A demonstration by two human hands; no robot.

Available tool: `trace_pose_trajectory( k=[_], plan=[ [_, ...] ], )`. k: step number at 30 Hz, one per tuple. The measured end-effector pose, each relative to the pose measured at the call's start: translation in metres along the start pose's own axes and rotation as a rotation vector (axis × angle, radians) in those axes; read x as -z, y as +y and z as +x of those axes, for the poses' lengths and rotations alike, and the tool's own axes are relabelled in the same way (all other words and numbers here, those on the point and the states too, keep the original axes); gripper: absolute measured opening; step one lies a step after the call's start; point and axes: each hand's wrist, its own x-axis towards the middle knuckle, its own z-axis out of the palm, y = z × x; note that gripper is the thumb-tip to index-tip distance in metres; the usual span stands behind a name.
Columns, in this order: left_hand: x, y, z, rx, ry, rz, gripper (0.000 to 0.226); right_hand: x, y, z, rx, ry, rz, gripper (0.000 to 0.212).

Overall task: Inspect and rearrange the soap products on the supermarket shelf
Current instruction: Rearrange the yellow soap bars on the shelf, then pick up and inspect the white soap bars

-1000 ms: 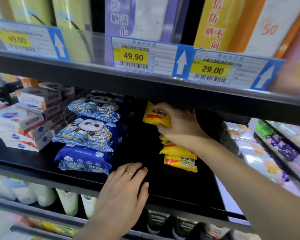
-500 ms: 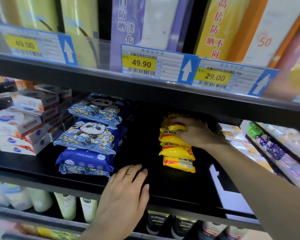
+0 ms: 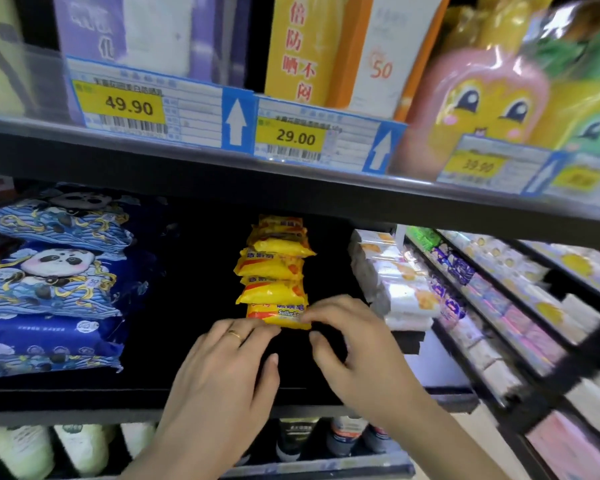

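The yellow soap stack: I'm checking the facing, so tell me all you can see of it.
The yellow soap stack is a column of soft yellow packs with red-orange bands, about six high, slightly uneven, standing on the black shelf between blue panda packs and white packs. The bottom pack reads "Sulfur". The left hand and right hand touch its front corners with their fingertips.

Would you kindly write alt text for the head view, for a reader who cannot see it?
Both hands touch the front pack of a row of yellow soap packs on a black shelf: left hand, right hand. Blue panda packs are stacked to the left.
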Motion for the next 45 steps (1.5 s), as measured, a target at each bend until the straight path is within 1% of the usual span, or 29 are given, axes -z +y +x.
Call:
trace_pose_trajectory(
  k=[3, 6, 9, 11, 15, 17, 18, 19, 22, 25, 28, 32, 35, 37, 38, 40, 42, 43, 45],
  plan=[
    [-0.018, 0.028, 0.016, -0.027, -0.041, -0.050, 0.036, 0.010, 0.016, -0.039, -0.063, 0.078, 0.040, 0.024],
    [-0.041, 0.051, 0.026, -0.010, -0.083, -0.083, 0.031, 0.022, 0.034, -0.066, -0.123, 0.142, 0.078, 0.022],
    [-0.063, 0.069, 0.032, 0.050, -0.136, -0.104, 0.028, 0.036, 0.057, -0.085, -0.134, 0.206, 0.106, 0.024],
    [-0.072, 0.074, 0.036, 0.097, -0.167, -0.079, 0.026, 0.044, 0.074, -0.094, -0.123, 0.242, 0.129, 0.025],
    [-0.073, 0.075, 0.037, 0.153, -0.172, -0.065, 0.021, 0.066, 0.102, -0.100, -0.119, 0.332, 0.148, 0.027],
    [-0.071, 0.079, 0.035, 0.149, -0.176, -0.022, 0.022, 0.080, 0.114, -0.092, -0.145, 0.323, 0.133, 0.030],
    [-0.070, 0.081, 0.034, 0.157, -0.177, -0.016, 0.022, 0.087, 0.120, -0.086, -0.158, 0.290, 0.126, 0.032],
    [-0.070, 0.082, 0.035, 0.171, -0.180, -0.017, 0.022, 0.092, 0.126, -0.078, -0.168, 0.236, 0.116, 0.037],
    [-0.071, 0.083, 0.036, 0.197, -0.188, -0.016, 0.022, 0.098, 0.145, -0.048, -0.186, 0.058, 0.080, 0.061],
    [-0.072, 0.082, 0.036, 0.217, -0.189, -0.040, 0.021, 0.089, 0.161, -0.027, -0.188, -0.045, 0.068, 0.069],
    [-0.072, 0.083, 0.036, 0.228, -0.171, -0.057, 0.021, 0.077, 0.171, -0.027, -0.183, -0.022, 0.069, 0.065],
    [-0.074, 0.081, 0.035, 0.233, -0.163, -0.066, 0.021, 0.073, 0.176, -0.029, -0.196, 0.139, 0.059, 0.059],
    [-0.075, 0.081, 0.035, 0.224, -0.163, -0.065, 0.022, 0.073, 0.177, -0.033, -0.171, 0.184, 0.079, 0.059],
    [-0.074, 0.080, 0.036, 0.235, -0.163, -0.080, 0.028, 0.072, 0.170, -0.041, -0.144, 0.200, 0.134, 0.059],
    [-0.072, 0.082, 0.037, 0.255, -0.160, -0.132, 0.037, 0.070, 0.164, -0.046, -0.121, 0.198, 0.166, 0.059],
    [-0.067, 0.088, 0.041, 0.306, -0.180, -0.377, 0.063, 0.063, 0.153, -0.053, -0.060, 0.177, 0.232, 0.060],
    [-0.065, 0.097, 0.045, 0.309, -0.245, -0.619, 0.086, 0.053, 0.143, -0.057, -0.018, 0.133, 0.292, 0.065],
    [-0.067, 0.102, 0.045, 0.304, -0.262, -0.677, 0.090, 0.049, 0.139, -0.059, -0.004, 0.113, 0.312, 0.067],
    [-0.071, 0.107, 0.044, 0.318, -0.223, -0.706, 0.083, 0.044, 0.131, -0.059, 0.006, 0.090, 0.341, 0.072]
  ],
)
